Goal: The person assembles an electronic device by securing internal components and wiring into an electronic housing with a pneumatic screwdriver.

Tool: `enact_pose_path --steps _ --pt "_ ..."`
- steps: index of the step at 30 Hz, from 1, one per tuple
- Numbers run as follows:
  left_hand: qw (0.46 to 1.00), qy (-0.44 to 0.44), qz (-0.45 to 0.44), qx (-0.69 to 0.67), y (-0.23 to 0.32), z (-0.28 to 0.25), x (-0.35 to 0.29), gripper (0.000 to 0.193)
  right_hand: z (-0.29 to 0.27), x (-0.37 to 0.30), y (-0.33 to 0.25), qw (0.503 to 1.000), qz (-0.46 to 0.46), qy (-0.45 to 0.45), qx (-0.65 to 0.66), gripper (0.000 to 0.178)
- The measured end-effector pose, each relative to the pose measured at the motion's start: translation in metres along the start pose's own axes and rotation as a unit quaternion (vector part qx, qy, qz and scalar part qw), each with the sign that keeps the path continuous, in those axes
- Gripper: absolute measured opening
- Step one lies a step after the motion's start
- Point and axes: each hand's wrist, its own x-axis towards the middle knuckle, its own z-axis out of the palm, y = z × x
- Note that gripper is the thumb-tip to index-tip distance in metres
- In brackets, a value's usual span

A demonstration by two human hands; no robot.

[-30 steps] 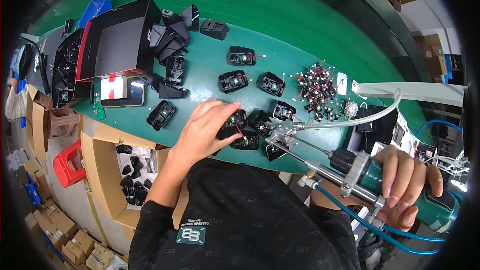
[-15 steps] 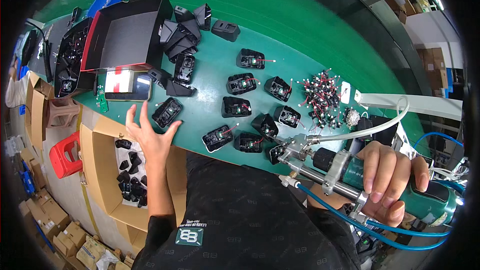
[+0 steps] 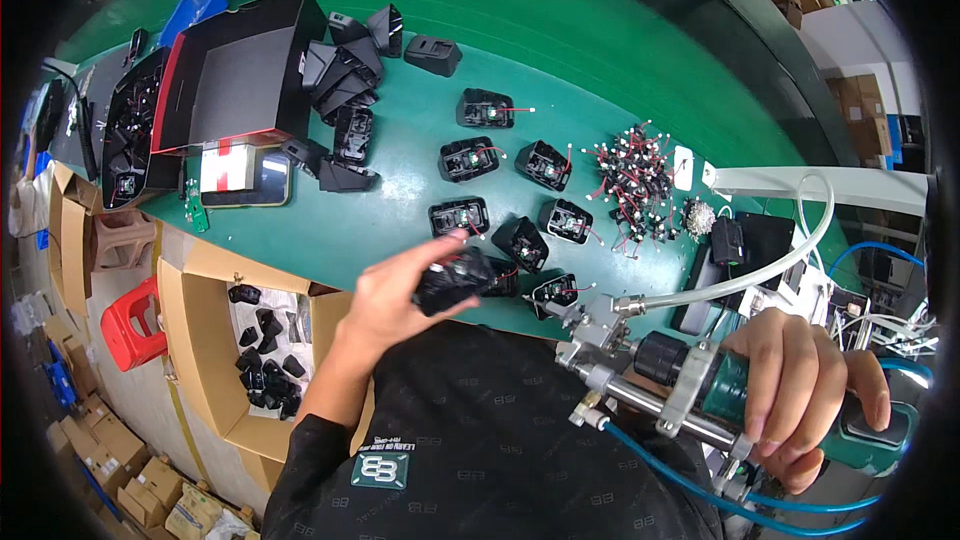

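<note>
My left hand [image 3: 385, 295] is closed round a black plastic housing [image 3: 455, 282], blurred by motion, at the table's near edge. My right hand [image 3: 795, 390] grips a green power screwdriver [image 3: 728, 387] with a metal feed head, a clear hose [image 3: 765, 275] and blue air tubes [image 3: 650, 470]. Its tip points left, close to an open black housing [image 3: 555, 292] with a small board and red wire. More such housings lie just beyond, among them a tilted one [image 3: 522, 243] and a flat one [image 3: 460, 217]. One [image 3: 503, 278] is partly hidden behind the held housing.
A pile of wired connectors [image 3: 632, 185] lies to the right, beside a heap of small pale parts [image 3: 698, 218]. Black covers [image 3: 345, 80] and a black box [image 3: 245, 70] stand far left. A carton [image 3: 205, 340] with black parts sits below the table's left edge.
My left hand, open round a housing at the left before, has closed and moved right with a housing in it. That left spot no longer shows one. The screwdriver has shifted slightly down.
</note>
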Motion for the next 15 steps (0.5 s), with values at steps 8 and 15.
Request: enact_pose_path --steps 8,15 --pt "0.995 -0.026 0.091 -0.015 0.014 0.029 0.016 0.061 0.002 -0.015 0.005 1.0 0.013 0.02 -0.013 0.037" --pt "0.995 -0.04 0.091 -0.007 0.026 0.026 0.017 0.06 -0.007 -0.012 0.006 0.997 0.064 -0.045 -0.026 0.04"
